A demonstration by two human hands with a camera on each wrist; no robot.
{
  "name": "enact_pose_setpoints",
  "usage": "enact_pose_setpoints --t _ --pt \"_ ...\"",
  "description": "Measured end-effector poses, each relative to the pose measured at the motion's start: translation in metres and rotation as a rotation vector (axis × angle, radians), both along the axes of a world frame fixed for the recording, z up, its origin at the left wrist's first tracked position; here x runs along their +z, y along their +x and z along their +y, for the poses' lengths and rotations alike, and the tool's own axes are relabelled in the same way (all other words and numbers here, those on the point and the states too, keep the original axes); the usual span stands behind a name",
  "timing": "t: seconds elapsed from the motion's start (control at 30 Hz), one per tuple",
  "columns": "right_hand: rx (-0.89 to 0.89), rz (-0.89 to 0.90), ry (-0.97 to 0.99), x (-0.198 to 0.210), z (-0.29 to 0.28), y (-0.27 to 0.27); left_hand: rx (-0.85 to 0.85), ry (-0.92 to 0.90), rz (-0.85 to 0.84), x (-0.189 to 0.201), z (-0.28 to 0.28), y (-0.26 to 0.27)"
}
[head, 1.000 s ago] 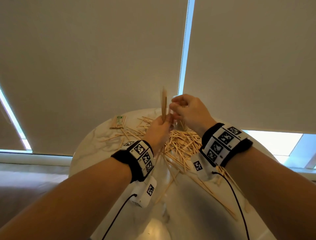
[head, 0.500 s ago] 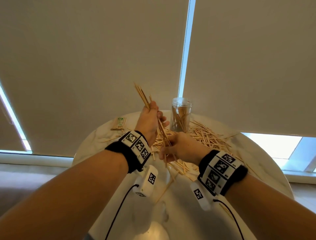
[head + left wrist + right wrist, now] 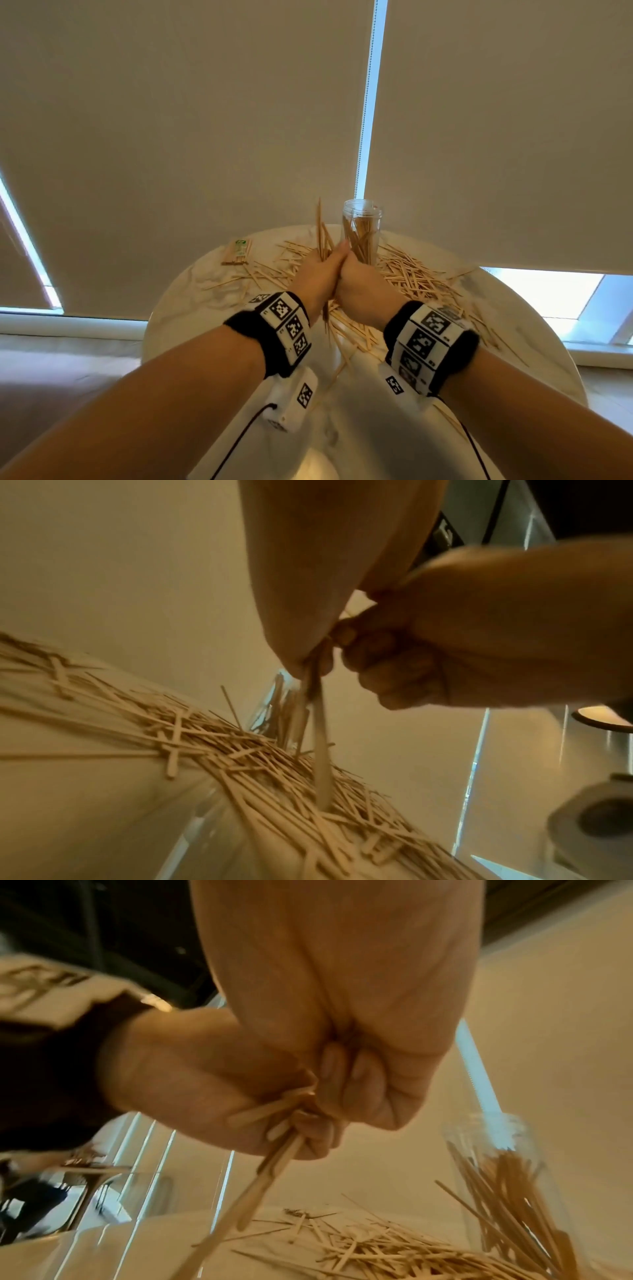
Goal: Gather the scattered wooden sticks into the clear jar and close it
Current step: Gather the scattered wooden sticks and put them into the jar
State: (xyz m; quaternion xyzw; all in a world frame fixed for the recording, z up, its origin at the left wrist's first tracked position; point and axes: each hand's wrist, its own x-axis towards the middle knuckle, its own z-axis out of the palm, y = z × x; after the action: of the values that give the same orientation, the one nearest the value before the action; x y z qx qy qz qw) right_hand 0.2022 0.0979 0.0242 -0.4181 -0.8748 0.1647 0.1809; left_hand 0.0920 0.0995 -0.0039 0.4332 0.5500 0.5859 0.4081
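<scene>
My left hand (image 3: 317, 274) and right hand (image 3: 361, 284) press together above the table and both grip one bundle of wooden sticks (image 3: 322, 233). The bundle stands nearly upright; its ends stick out above and below the fists. In the right wrist view the left hand (image 3: 192, 1085) clamps the sticks (image 3: 270, 1161) beside my curled right fingers (image 3: 363, 1085). The clear jar (image 3: 361, 229) stands open just behind the hands, with several sticks upright inside. A loose pile of sticks (image 3: 414, 277) covers the table around the jar.
The round marble table (image 3: 191, 308) ends close to a wall of beige roller blinds (image 3: 205, 120). A small wrapped pack of sticks (image 3: 237, 251) lies at the far left of the table. More sticks lie near the front right edge (image 3: 356, 337).
My right hand rose from the pile with sticks and joined the left hand. The left hand's bundle swung from tilted left to nearly upright, next to the jar.
</scene>
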Motion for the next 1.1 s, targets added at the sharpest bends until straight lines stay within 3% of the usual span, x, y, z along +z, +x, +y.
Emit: enact_pose_setpoints --t 0.1,0.17,0.3,0.37,0.47,0.57,0.63,0.73,0.77,0.93,1.03,1.1 --pt "0.124 -0.108 -0.025 0.004 -0.011 -0.002 0.153 -0.037 0.045 0.0 0.009 -0.009" --pt "0.143 -0.076 -0.085 0.007 -0.012 0.005 0.151 -0.047 0.037 0.0 0.008 -0.021" --pt "-0.117 0.368 -0.026 0.036 0.009 0.012 -0.043 -0.053 -0.038 0.0 -0.01 -0.02" --pt "-0.167 0.516 0.033 0.052 0.023 0.01 -0.158 -0.043 0.141 -0.002 -0.016 -0.014" --pt "-0.077 0.349 -0.029 0.054 0.033 0.0 -0.297 0.008 0.355 -0.002 -0.019 -0.002" --pt "0.018 0.178 -0.199 0.043 0.033 -0.009 -0.323 0.015 0.299 -0.001 -0.017 0.001" --pt "0.012 0.168 -0.176 0.035 0.039 -0.011 -0.253 -0.025 0.295 -0.003 -0.014 -0.003" --pt "-0.082 0.344 -0.194 0.032 0.059 -0.011 -0.086 -0.059 0.347 -0.003 -0.004 -0.023" --pt "-0.113 0.325 -0.171 0.03 0.066 -0.01 -0.03 -0.064 0.328 -0.002 -0.001 -0.032" --pt "-0.158 -0.451 -0.065 0.003 0.115 -0.022 0.191 -0.044 -0.033 0.0 0.021 -0.065" --pt "-0.107 -0.642 -0.07 -0.005 0.13 -0.041 0.23 -0.015 -0.131 -0.008 0.031 -0.073" --pt "-0.091 -0.689 -0.1 -0.013 0.139 -0.052 0.233 -0.012 -0.087 -0.017 0.036 -0.077"
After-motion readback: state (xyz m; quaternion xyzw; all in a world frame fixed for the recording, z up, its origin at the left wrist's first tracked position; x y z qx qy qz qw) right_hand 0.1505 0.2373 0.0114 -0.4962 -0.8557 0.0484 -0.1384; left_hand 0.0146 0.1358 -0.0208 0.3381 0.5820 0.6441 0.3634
